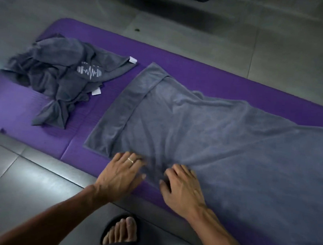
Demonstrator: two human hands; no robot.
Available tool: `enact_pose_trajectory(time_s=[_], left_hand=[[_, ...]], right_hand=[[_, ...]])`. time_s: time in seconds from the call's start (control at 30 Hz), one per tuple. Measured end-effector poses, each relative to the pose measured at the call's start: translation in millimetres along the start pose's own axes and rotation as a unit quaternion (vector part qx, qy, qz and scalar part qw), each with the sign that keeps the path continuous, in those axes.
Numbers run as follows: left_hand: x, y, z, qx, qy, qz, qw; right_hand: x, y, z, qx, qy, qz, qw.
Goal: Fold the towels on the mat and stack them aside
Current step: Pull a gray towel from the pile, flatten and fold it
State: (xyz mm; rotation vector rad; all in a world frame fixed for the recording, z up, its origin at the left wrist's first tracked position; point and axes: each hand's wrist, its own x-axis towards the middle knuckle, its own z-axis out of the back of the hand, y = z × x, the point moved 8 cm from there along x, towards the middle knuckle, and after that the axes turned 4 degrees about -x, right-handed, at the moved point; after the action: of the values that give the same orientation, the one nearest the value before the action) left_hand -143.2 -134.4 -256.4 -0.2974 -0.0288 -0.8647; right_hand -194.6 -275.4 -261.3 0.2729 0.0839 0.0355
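A purple mat [189, 48] is laid across a grey tiled floor [257, 24]. A large grey towel [213, 135] is spread lengthwise over the right part of the mat, with its left end turned back on itself in a narrow band. A crumpled heap of grey towels [61, 74] is found on the left part of the mat, well apart from the spread towel; a white barbell-and-pulse print and two white tags are seen on it.

Both hands are placed at the near edge of the spread towel. The left hand [121, 173] is laid flat on the cloth with fingers straight and spread, nothing being gripped; a ring is worn on one finger. The right hand [181, 186] is set just beside it, fingers bent onto the cloth; whether fabric is pinched under them cannot be told, as the fingertips are blurred. The towel is bunched into creases between the two hands.

A foot in a dark sandal [120, 231] is seen on the floor at the near edge.
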Motion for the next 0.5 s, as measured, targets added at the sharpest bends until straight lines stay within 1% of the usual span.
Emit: enact_pose_trajectory(time_s=[0.03, 0.07, 0.1, 0.13, 0.17, 0.2, 0.23, 0.3, 0.4, 0.47, 0.5], left_hand=[[-3.0, 25.5, 10.8, 0.001, -0.029, 0.092, 0.995], [-8.0, 53.4, 21.3, 0.003, -0.055, 0.191, 0.980], [-15.5, 81.3, 29.4, 0.003, -0.067, 0.289, 0.955], [-24.7, 106.5, 34.9, 0.001, -0.061, 0.376, 0.925], [-34.4, 128.0, 36.4, 0.000, -0.042, 0.445, 0.894], [-42.0, 143.5, 35.8, -0.001, -0.017, 0.490, 0.871], [-46.8, 153.2, 33.6, -0.011, 0.003, 0.513, 0.859], [-48.5, 162.1, 28.9, -0.055, 0.000, 0.516, 0.855], [-49.6, 164.8, 27.9, -0.119, -0.035, 0.476, 0.871], [-60.4, 167.0, 32.7, -0.120, -0.037, 0.453, 0.882], [-69.1, 168.5, 33.1, -0.111, -0.022, 0.444, 0.889]], right_hand=[[15.4, 8.6, 0.6, 0.007, -0.002, 0.005, 1.000], [31.9, 18.3, 1.2, 0.014, 0.001, 0.009, 1.000], [48.8, 29.7, 0.2, 0.019, 0.010, 0.016, 1.000], [65.2, 42.0, -1.0, 0.023, 0.020, 0.022, 0.999], [81.2, 53.8, -4.1, 0.026, 0.031, 0.029, 0.999], [96.4, 66.3, -7.4, 0.030, 0.039, 0.040, 0.998], [110.7, 78.4, -10.5, 0.033, 0.047, 0.052, 0.997], [135.2, 97.9, -17.2, 0.029, 0.065, 0.069, 0.995], [156.0, 114.1, -28.4, -0.003, 0.101, 0.070, 0.992], [160.4, 121.2, -34.7, -0.003, 0.123, 0.083, 0.989], [161.4, 125.4, -37.6, 0.004, 0.136, 0.099, 0.986]])
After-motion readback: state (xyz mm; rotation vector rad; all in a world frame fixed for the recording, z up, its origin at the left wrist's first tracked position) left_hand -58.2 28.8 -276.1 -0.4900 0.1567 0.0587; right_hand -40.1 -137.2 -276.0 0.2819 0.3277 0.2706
